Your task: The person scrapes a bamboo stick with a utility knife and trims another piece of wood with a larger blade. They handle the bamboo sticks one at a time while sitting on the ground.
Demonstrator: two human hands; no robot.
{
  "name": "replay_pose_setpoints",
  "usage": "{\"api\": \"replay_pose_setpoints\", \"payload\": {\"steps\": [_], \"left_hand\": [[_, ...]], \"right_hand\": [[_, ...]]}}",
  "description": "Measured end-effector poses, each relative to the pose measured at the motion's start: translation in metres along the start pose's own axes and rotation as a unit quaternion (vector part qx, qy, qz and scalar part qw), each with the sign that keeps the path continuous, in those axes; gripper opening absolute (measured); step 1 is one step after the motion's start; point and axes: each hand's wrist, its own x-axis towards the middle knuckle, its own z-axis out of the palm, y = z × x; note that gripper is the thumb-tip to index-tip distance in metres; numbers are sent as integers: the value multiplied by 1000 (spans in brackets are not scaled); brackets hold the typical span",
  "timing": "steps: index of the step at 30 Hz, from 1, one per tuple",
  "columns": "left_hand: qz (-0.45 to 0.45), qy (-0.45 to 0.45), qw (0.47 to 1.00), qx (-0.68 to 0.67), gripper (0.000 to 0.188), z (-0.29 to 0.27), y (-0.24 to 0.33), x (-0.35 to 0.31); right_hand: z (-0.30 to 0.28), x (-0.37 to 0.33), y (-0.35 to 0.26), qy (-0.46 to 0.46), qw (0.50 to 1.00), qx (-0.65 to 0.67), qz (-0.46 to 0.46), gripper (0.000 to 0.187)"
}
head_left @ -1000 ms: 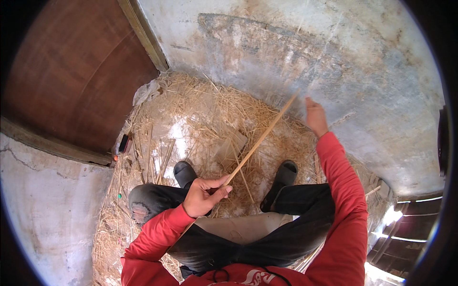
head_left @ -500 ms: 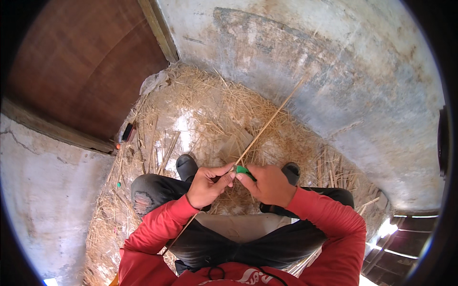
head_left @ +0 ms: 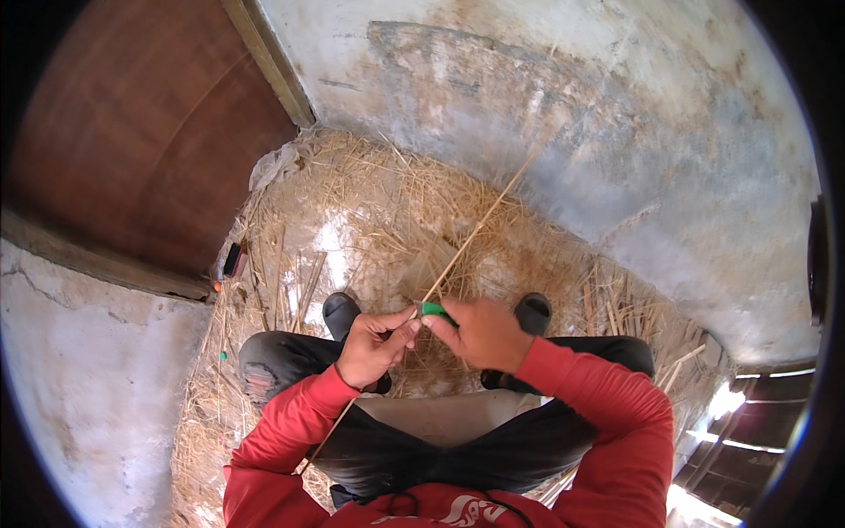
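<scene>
A long thin bamboo-like strip (head_left: pixel 476 232) slants from near the wall down through my two hands, and its lower end (head_left: pixel 330 431) comes out below my left forearm. My left hand (head_left: pixel 377 350) pinches the strip between thumb and fingers. Just beside it, my right hand (head_left: pixel 484 334) is closed around a green-handled knife (head_left: pixel 434 310), with the thumb pressed along the handle. The knife lies against the strip where the hands meet. Its blade is mostly hidden.
Straw-like shavings (head_left: pixel 370 180) cover the floor around my dark sandals (head_left: pixel 341 315). Loose strips (head_left: pixel 310 286) lie at left, more at right. A stained wall (head_left: pixel 563 114) rises ahead, with a brown panel (head_left: pixel 150 132) far left. A small dark red object (head_left: pixel 233 260) lies beneath it.
Both hands have shifted slightly left with the strip and knife, still close together. The strip's far end also sits further left. The view has turned a little.
</scene>
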Motion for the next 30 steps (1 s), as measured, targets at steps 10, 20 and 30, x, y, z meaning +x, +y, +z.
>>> {"api": "replay_pose_setpoints", "payload": {"steps": [10,20,30], "left_hand": [[-6,-19,1000,0,35,7,1,-3],[18,-43,999,12,35,6,3,-6],[-1,-59,997,-53,36,-14,5,-19]], "right_hand": [[-94,59,105,210,962,-99,143,65],[-133,71,147,335,912,-162,171,60],[-179,41,129,367,880,170,248,56]]}}
